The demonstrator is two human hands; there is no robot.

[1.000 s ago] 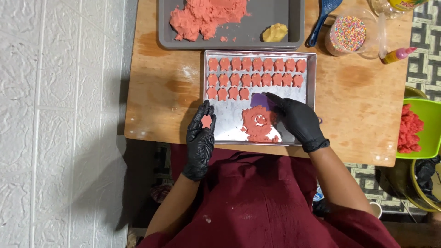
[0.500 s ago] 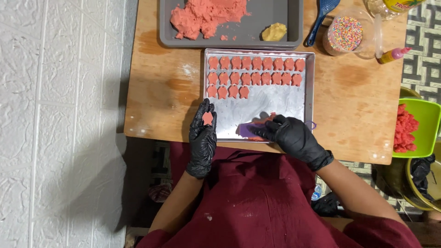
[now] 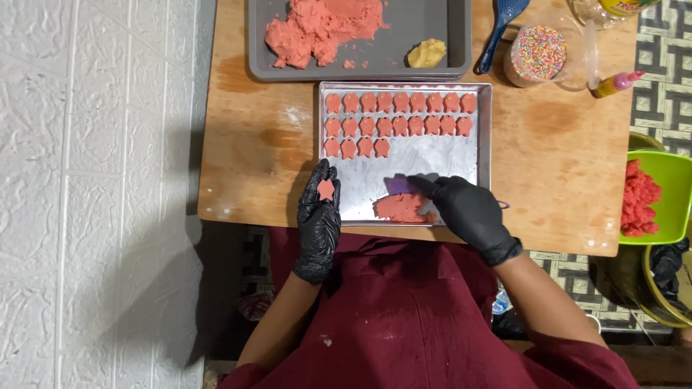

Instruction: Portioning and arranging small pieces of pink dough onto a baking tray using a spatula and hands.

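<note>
Left hand (image 3: pixel 318 216), black glove, palm up at left edge of silver tray (image 3: pixel 484 144); grip open and flat, one small pink cut-out piece (image 3: pixel 326 189) lying loose on fingers, not pinched. Right hand (image 3: pixel 472 212), black glove, over tray's near right corner; grip closed on purple cutter (image 3: pixel 401 186), fingers curled round its right end. Cutter sitting at top edge of flattened pink dough patch (image 3: pixel 402 207), touching it; patch just left of right hand, on tray's near rim. Three rows of pink shaped pieces (image 3: pixel 400 115) across tray's far half, third row short, well apart from both hands. Beyond tray on wooden counter (image 3: pixel 252 130): grey tray (image 3: pixel 432 29) with pink dough lump and yellow lump, sprinkles tub (image 3: pixel 540 54), blue scoop (image 3: pixel 501 21). Green bowl (image 3: pixel 670 194) at right.
</note>
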